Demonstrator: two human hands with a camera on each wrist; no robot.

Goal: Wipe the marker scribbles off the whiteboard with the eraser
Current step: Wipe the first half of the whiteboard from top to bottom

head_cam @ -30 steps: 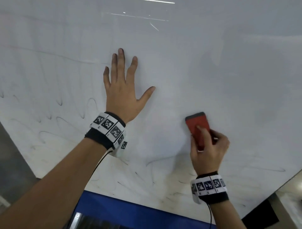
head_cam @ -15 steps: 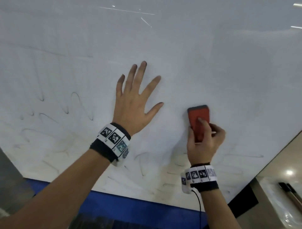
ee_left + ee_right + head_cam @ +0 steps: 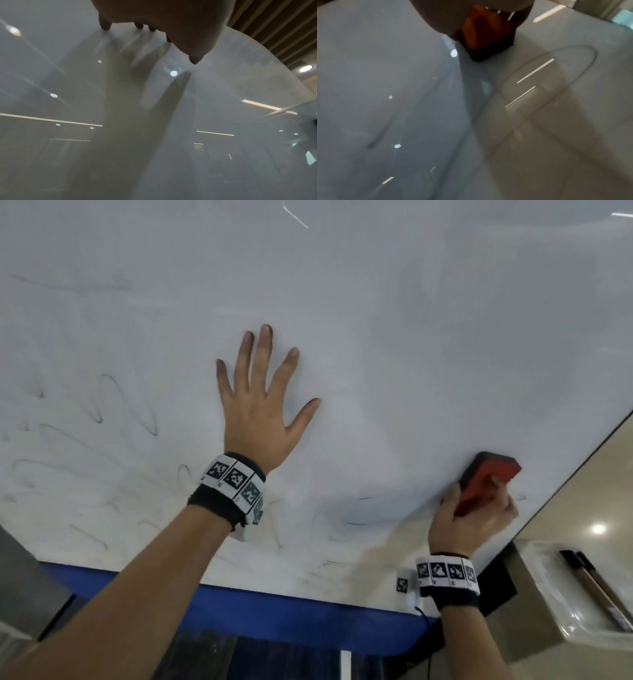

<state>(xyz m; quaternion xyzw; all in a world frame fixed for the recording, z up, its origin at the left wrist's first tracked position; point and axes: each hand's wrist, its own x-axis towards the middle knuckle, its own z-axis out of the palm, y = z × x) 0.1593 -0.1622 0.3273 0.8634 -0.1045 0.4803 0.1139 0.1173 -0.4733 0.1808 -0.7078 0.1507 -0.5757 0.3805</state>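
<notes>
The whiteboard (image 3: 394,337) fills the head view, its upper part wiped and pale. Faint black marker scribbles (image 3: 130,402) loop across its left and lower bands, and one curved stroke (image 3: 370,520) lies just left of my right hand. My left hand (image 3: 262,405) lies flat on the board with fingers spread. My right hand (image 3: 476,518) grips a red eraser (image 3: 488,484) with a black felt edge, pressed to the board near its right edge. The right wrist view shows the eraser (image 3: 486,35) on the board beside a curved line (image 3: 583,65).
A blue frame strip (image 3: 274,611) runs under the board's lower edge. The board's right edge (image 3: 582,460) slants close past the eraser. To the right a pale ledge (image 3: 555,594) carries dark markers (image 3: 596,587). Ceiling lights glint on the glossy surface.
My right hand has slid the eraser to the right, toward the board's right edge, and tilted it. The left hand stays flat on the board. The head view has shifted.
</notes>
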